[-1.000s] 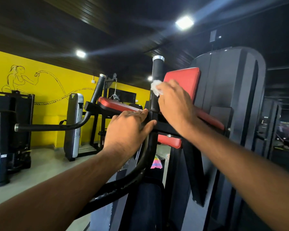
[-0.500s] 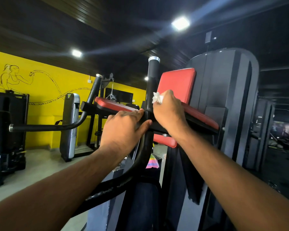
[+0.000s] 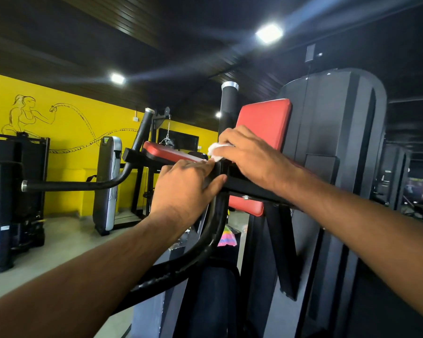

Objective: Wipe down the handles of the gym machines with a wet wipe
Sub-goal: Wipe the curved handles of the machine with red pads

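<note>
Right fingers (image 3: 226,139) curled round wet wipe (image 3: 215,151) against upright handle (image 3: 229,103), left fingers (image 3: 198,167) flat on crossbar (image 3: 250,186)

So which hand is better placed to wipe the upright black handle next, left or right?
Right. The right hand holds the wet wipe at the base of the upright handle, so it likely only slides upward. The left hand rests on the frame bar without a wipe.

No legible writing anywhere. Only a small yellow-green badge (image 3: 106,140) at the top edge of a grey machine cover (image 3: 106,191) by the yellow wall, too small to read, and a pale sticker (image 3: 4,228) low on a black post (image 3: 3,191) at the far left, blurred beyond reading.
</note>
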A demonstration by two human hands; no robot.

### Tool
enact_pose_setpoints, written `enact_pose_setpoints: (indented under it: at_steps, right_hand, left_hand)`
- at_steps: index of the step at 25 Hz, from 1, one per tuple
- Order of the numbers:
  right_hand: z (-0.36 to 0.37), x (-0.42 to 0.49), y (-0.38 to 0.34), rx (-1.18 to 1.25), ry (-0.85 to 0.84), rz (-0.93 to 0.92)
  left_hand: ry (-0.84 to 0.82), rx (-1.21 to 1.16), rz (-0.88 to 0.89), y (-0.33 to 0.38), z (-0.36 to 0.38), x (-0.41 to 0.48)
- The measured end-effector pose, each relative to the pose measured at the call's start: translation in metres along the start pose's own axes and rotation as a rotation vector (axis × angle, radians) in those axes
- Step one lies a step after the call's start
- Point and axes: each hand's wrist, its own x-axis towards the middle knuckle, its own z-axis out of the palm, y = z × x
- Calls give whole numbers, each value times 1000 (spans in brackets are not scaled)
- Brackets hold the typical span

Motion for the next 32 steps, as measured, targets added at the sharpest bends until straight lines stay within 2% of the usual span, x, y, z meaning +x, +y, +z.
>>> enact_pose_setpoints:
  at_steps: [3,7,11,14,16,18,20,21,23,25,27,30,32]
  right_hand:
    - [-2,9,14,-39,5,-57]
    - [-2,33,24,-142,-82,-268]
    - [-4,51,34,-206,-33,-224]
    - [-4,52,32,-137,44,-208]
    - [2,48,30,-185,3,-257]
    - [5,45,34,-259,48,-263]
    - [4,43,25,-111,210,-10]
    - [2,42,17,27,273,225]
    - [2,42,2,246,266,587]
    - [11,43,-6,301,324,721]
    - [15,51,2,516,397,938]
    - [15,67,17,1159,350,1233]
    - [5,72,19,1401,319,1300]
  left_hand:
    - [-19,12,-4,-1,2,1]
    - [-25,12,13,-4,4,0]
    - [-29,13,12,-5,3,2]
    - [-53,39,20,-7,3,4]
    - [-52,40,16,-9,3,4]
    - [-57,36,11,-9,3,5]
    - [-69,30,5,-9,4,4]
    - [-66,24,3,-9,3,3]
    - [-63,13,3,-9,3,4]
    - [-65,19,4,-9,3,4]
    - [-54,10,-3,-8,4,3]
    - [-74,3,4,-7,2,3]
    - [-72,17,-3,-8,0,2]
